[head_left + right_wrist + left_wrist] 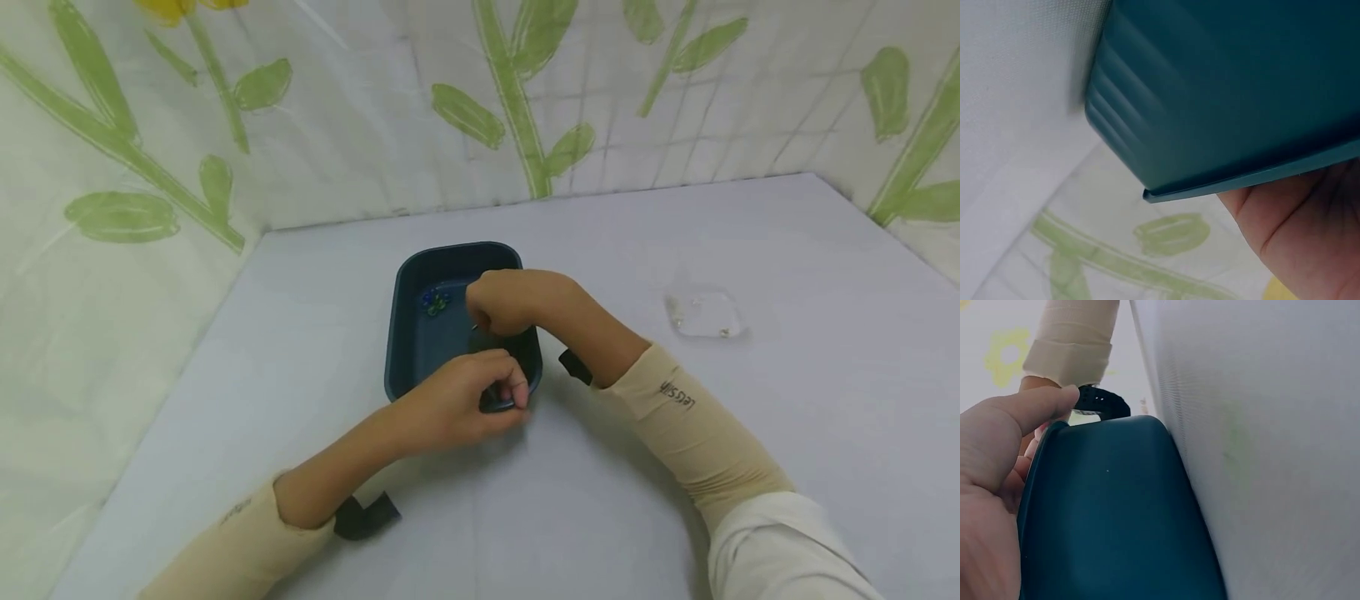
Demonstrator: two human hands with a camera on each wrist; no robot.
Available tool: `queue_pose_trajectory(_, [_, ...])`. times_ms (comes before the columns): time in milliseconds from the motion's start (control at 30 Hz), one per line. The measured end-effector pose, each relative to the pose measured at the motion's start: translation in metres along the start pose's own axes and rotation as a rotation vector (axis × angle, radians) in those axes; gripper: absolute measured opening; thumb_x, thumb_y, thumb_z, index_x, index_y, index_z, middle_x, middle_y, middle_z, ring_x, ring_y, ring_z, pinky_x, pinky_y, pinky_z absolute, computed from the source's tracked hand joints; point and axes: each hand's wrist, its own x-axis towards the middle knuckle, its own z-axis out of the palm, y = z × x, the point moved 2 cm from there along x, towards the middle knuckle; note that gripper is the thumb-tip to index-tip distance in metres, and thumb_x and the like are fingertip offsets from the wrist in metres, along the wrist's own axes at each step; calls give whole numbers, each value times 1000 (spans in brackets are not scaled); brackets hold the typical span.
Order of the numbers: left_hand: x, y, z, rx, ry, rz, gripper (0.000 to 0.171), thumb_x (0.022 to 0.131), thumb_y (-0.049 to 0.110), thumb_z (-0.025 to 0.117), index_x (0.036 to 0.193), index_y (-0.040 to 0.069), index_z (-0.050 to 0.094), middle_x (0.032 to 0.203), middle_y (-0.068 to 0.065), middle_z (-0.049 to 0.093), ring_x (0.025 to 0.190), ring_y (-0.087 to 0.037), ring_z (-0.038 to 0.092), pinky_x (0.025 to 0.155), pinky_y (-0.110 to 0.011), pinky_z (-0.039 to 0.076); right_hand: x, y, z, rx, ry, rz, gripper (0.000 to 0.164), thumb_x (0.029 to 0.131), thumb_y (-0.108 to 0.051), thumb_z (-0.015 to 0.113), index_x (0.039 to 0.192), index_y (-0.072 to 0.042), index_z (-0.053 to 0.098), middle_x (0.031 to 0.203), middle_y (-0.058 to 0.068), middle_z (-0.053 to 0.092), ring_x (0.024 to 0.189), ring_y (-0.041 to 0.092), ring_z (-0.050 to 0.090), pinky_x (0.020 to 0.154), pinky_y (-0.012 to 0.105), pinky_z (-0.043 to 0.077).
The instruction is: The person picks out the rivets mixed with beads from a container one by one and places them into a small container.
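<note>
A deep dark-teal plastic basin [405, 333] with rounded corners stands on the table. At its near right corner my left hand [461, 400] grips the rim, fingers curled over it and thumb along the outside; the left wrist view shows the thumb close to the basin wall [1116, 506]. My right hand [510, 304] is over the basin's right side with its fingers bent downward. A dark rounded shape shows beneath it, and I cannot tell whether the fingers hold it. Small shiny blue and green pieces [435, 302] lie on the basin floor, left of the right hand.
A clear shallow dish [705, 315] with a few tiny bits at its edge sits on the table to the right. Pale cloth [300, 333] covers the table. White sheeting [337, 125] painted with green stems hangs behind it. Dark straps are at both wrists.
</note>
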Motion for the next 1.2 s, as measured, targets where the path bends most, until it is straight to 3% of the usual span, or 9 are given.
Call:
queue_pose_trajectory(167, [-1, 0, 2, 43, 8, -18, 21, 89, 15, 78, 94, 14, 58, 88, 8, 55, 84, -11, 54, 75, -28, 49, 0, -1, -1, 5, -2, -9, 20, 91, 6, 63, 94, -9, 77, 92, 1, 70, 76, 13, 58, 77, 32, 51])
queue_pose_trajectory(433, [-1, 0, 5, 165, -33, -141, 23, 94, 22, 72, 109, 12, 57, 86, 10, 62, 74, -3, 56, 71, -24, 48, -4, -1, -7, 21, 37, -50, 7, 92, -6, 71, 94, -9, 77, 82, 1, 71, 73, 13, 63, 74, 31, 53])
queue_pose_trajectory(600, [-1, 0, 6, 199, -46, -141, 17, 96, 23, 69, 107, 10, 64, 77, 10, 62, 64, -2, 54, 64, -24, 48, -5, -1, -9, 20, 49, -65, 12, 90, -2, 69, 85, -10, 76, 69, 1, 66, 63, 11, 55, 70, 31, 52])
queue_pose_trajectory(900, [-1, 1, 6, 240, -30, -127, 13, 96, 22, 69, 95, 10, 65, 72, 9, 59, 58, -3, 50, 59, -23, 45, -7, 1, -12, 18, 76, -67, 17, 87, 5, 66, 84, -9, 75, 80, -2, 67, 74, 15, 61, 69, 32, 52])
queue_pose_trajectory(967, [-1, 0, 6, 239, -27, -123, 14, 96, 22, 69, 91, 11, 64, 67, 10, 55, 55, -3, 47, 56, -23, 43, -8, 1, -12, 25, 76, -69, 20, 86, 7, 63, 82, -9, 75, 72, -4, 61, 66, 13, 54, 65, 30, 48])
queue_pose_trajectory(1133, [-1, 1, 6, 237, -22, -104, 17, 96, 21, 69, 85, 13, 60, 61, 10, 46, 52, -2, 41, 52, -22, 37, -8, 1, -11, 40, 58, -80, 30, 84, 11, 53, 65, -11, 62, 58, -5, 30, 57, 13, 23, 55, 29, 29])
queue_pose_trajectory(1200, [-1, 1, 6, 239, -22, -103, 17, 96, 21, 69, 85, 13, 60, 61, 10, 46, 52, -2, 41, 52, -22, 37, -9, 0, -11, 37, 50, -82, 32, 84, 11, 53, 62, -12, 58, 58, -4, 27, 57, 13, 20, 54, 29, 27])
